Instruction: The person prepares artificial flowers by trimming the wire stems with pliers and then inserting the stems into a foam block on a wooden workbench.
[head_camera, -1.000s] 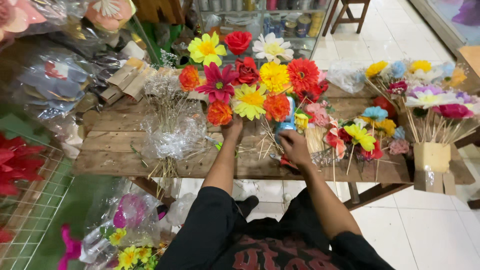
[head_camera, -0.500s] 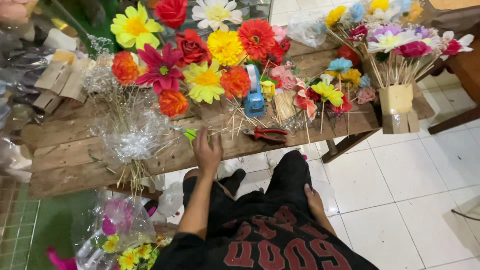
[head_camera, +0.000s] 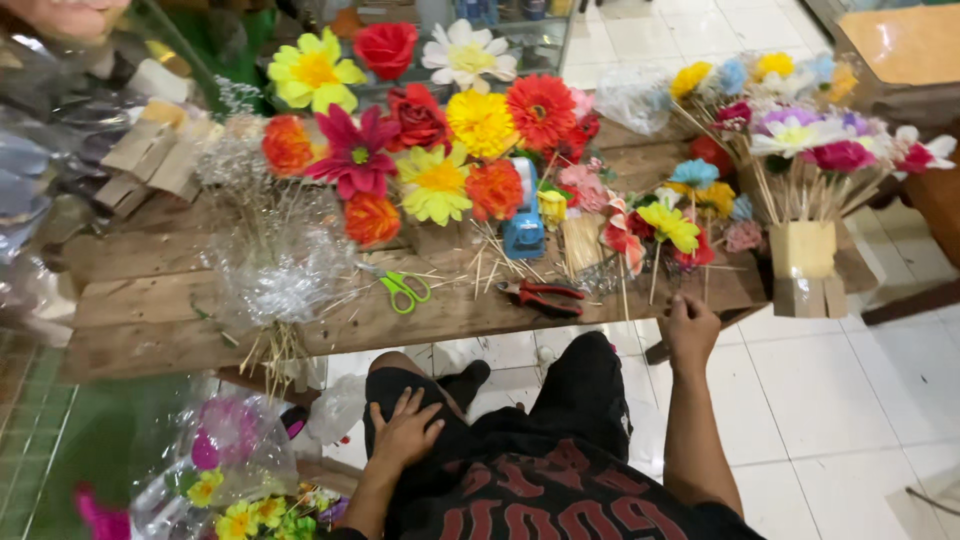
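1. Far left: a wooden table (head_camera: 150, 300) of rough planks runs across the scene. At its far left corner lie folded pieces of brown cardboard (head_camera: 150, 160).
2. Left of centre on the table: a crumpled bundle of clear cellophane (head_camera: 275, 270) wrapped round thin dry stems, whose ends overhang the near edge.
3. Below the table at near left: a clear bag (head_camera: 235, 470) holding pink and yellow artificial flowers.
4. Left hand (head_camera: 405, 432): it rests flat on the person's left thigh, fingers spread, palm down on black trousers. It holds nothing and is well apart from the table top.
5. Centre of the table: green-handled scissors (head_camera: 405, 290) lie flat among loose sticks, near the front edge. Behind them stands a cluster of artificial flowers (head_camera: 440, 130) in yellow, red, orange and magenta.
6. Right of the scissors: red-handled pliers (head_camera: 545, 295) lie flat, closed, near the front edge. Just behind them stands a blue tape dispenser (head_camera: 524, 225).
7. Right hand (head_camera: 692, 330): it is at the near edge of the table, right of the pliers, fingers curled inward. Whether it grips the edge or pinches something cannot be told. The pliers are the nearest tool, near it but apart.
8. Right end of the table: a small bunch of mixed flowers (head_camera: 665, 220) on sticks, then a cardboard box (head_camera: 803, 265) holding upright sticks topped with white, purple and pink flowers (head_camera: 810, 135).
9. Far right: the corner of a second wooden table (head_camera: 900, 45) over white floor tiles (head_camera: 850, 400).
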